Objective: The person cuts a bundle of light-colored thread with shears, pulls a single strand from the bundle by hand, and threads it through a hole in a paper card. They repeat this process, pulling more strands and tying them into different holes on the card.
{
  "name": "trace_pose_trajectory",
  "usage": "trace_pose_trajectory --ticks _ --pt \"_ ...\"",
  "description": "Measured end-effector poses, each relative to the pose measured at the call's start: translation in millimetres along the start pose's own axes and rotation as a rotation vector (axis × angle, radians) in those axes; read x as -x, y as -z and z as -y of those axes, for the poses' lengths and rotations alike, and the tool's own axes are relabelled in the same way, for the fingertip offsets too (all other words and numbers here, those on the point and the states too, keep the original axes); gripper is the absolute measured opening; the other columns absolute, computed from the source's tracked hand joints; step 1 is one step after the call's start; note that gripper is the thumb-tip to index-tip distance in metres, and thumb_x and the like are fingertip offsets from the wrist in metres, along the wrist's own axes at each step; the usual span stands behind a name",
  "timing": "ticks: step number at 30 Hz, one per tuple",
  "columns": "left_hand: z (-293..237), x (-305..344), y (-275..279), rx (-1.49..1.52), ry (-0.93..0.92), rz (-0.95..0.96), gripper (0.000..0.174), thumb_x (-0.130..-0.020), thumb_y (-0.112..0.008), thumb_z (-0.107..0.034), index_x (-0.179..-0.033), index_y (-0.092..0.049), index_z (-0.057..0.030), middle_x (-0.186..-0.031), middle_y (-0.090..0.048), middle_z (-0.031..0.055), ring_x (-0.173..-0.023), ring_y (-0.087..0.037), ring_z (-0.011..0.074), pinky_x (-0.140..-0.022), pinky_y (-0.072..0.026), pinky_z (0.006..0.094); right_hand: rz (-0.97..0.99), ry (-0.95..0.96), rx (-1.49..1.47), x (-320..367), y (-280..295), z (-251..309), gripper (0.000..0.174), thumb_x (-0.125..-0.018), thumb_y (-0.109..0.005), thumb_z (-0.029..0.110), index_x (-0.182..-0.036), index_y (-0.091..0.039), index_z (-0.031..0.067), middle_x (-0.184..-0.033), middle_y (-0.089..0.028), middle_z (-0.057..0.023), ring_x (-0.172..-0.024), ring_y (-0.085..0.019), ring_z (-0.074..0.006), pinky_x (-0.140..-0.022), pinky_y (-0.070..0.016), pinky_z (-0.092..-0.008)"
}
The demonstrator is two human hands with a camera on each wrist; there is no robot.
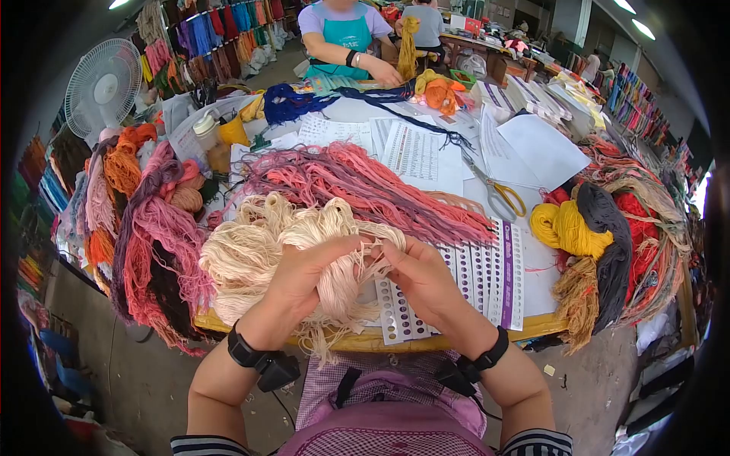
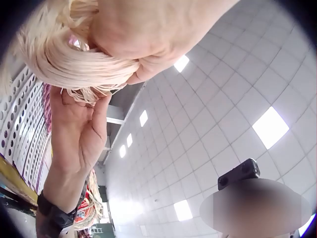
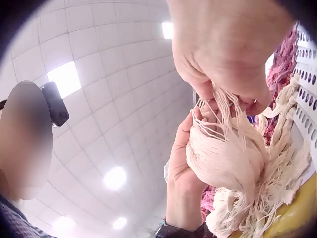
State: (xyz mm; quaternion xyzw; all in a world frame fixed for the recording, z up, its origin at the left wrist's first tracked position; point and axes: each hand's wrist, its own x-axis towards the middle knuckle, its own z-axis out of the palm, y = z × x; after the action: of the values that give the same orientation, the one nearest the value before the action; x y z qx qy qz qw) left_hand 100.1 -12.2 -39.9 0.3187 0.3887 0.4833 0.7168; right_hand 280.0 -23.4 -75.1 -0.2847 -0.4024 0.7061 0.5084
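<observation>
A cream yarn hank (image 1: pixel 338 285) hangs over the left hand (image 1: pixel 304 277), whose thumb and fingers curl round it. The right hand (image 1: pixel 426 285) pinches the loose strands at the hank's right end, close to the left fingertips. In the right wrist view, thin strands (image 3: pixel 225 111) run from the right hand (image 3: pixel 228 54) to the bundle (image 3: pixel 223 156) held by the left hand (image 3: pixel 183 173). The left wrist view shows the hank (image 2: pixel 74 64) between both hands. More cream yarn (image 1: pixel 239 262) lies left of the hands.
Pink and purple yarn (image 1: pixel 357 190) lies behind the hands, over punched white cards (image 1: pixel 506 281). Scissors (image 1: pixel 498 194) rest right of printed sheets (image 1: pixel 422 152). Yarn heaps (image 1: pixel 156 220) flank the table's left side, with yellow yarn (image 1: pixel 570 228) at the right. A person (image 1: pixel 346 38) stands across the table.
</observation>
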Motion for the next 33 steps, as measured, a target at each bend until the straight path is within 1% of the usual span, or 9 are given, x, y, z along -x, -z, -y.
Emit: trace_pose_trajectory --ticks 4,6,9,12,19,21,25,27,33 --pt "0 -3 4 0.017 0.021 0.004 0.026 -0.081 -0.071 -0.005 -0.103 -0.066 0.0069 -0.095 -0.068 0.0120 -0.080 -0.066 0.0161 -0.068 -0.0548 0.0266 -0.034 -0.047 -0.062 -2 1 -2 0.029 -0.095 -0.058 0.025 -0.111 -0.060 0.0014 -0.097 -0.065 -0.0032 -0.094 -0.058 -0.0101 -0.088 -0.0442 -0.0287" --pt "2 -1 -1 0.003 0.007 -0.010 0.025 -0.081 -0.071 -0.005 -0.102 -0.066 0.0072 -0.095 -0.068 0.0123 -0.080 -0.066 0.0168 -0.068 -0.0554 0.0270 0.063 -0.125 -0.001 0 -9 7 0.025 -0.092 -0.063 0.021 -0.108 -0.062 0.0020 -0.097 -0.065 -0.0029 -0.091 -0.059 -0.0109 -0.085 -0.0454 -0.0281" --pt "2 -1 -2 0.013 0.002 -0.013 0.024 -0.081 -0.071 -0.004 -0.101 -0.065 0.0078 -0.095 -0.067 0.0130 -0.081 -0.067 0.0181 -0.069 -0.0565 0.0279 0.064 -0.030 0.183 1 -3 -4 0.021 -0.087 -0.068 0.015 -0.104 -0.064 0.0024 -0.096 -0.065 -0.0032 -0.088 -0.060 -0.0115 -0.082 -0.0466 -0.0275" --pt "0 2 -3 0.026 0.007 0.007 0.023 -0.081 -0.071 -0.005 -0.099 -0.065 0.0077 -0.095 -0.067 0.0138 -0.081 -0.068 0.0188 -0.070 -0.0574 0.0282 0.024 -0.060 0.129 2 -3 -1 0.018 -0.084 -0.069 0.007 -0.101 -0.065 0.0026 -0.095 -0.066 -0.0036 -0.087 -0.062 -0.0130 -0.080 -0.0479 -0.0279" --pt "-1 -1 6 -0.004 0.014 0.033 0.028 -0.090 -0.064 -0.016 -0.108 -0.061 0.0046 -0.098 -0.067 0.0123 -0.074 -0.066 0.0170 -0.065 -0.0550 0.0288 0.082 0.031 -0.044 0 1 4 0.022 -0.092 -0.061 0.019 -0.103 -0.066 0.0005 -0.095 -0.067 -0.0057 -0.090 -0.063 -0.0129 -0.085 -0.0456 -0.0267" --pt "-4 1 5 0.043 0.064 0.044 0.029 -0.087 -0.068 -0.015 -0.107 -0.062 0.0050 -0.098 -0.066 0.0120 -0.079 -0.066 0.0176 -0.068 -0.0558 0.0288 0.050 -0.024 -0.123 0 2 3 0.027 -0.094 -0.059 0.025 -0.104 -0.065 0.0003 -0.095 -0.067 -0.0048 -0.091 -0.062 -0.0117 -0.086 -0.0443 -0.0262" --pt "3 2 2 0.025 0.049 0.059 0.027 -0.083 -0.072 -0.011 -0.103 -0.064 0.0039 -0.100 -0.066 0.0115 -0.086 -0.066 0.0182 -0.072 -0.0562 0.0295 0.038 -0.079 0.008 0 -9 7 0.018 -0.092 -0.060 0.018 -0.100 -0.065 0.0020 -0.094 -0.067 -0.0055 -0.089 -0.063 -0.0131 -0.081 -0.0472 -0.0296" --pt "5 1 0 0.022 0.034 0.062 0.026 -0.082 -0.073 -0.010 -0.103 -0.064 0.0038 -0.100 -0.066 0.0119 -0.086 -0.066 0.0181 -0.072 -0.0562 0.0294 0.046 -0.048 0.065 -2 -6 0 0.023 -0.089 -0.065 0.016 -0.106 -0.065 0.0003 -0.095 -0.067 -0.0049 -0.089 -0.064 -0.0108 -0.077 -0.0492 -0.0261" --pt "1 2 -2 0.023 -0.008 0.021 0.027 -0.080 -0.073 -0.005 -0.104 -0.064 0.0040 -0.099 -0.067 0.0124 -0.086 -0.067 0.0184 -0.074 -0.0560 0.0293 -0.002 -0.022 -0.029 4 -7 3 0.022 -0.086 -0.068 0.012 -0.104 -0.065 -0.0004 -0.096 -0.068 -0.0067 -0.085 -0.065 -0.0117 -0.077 -0.0513 -0.0254"
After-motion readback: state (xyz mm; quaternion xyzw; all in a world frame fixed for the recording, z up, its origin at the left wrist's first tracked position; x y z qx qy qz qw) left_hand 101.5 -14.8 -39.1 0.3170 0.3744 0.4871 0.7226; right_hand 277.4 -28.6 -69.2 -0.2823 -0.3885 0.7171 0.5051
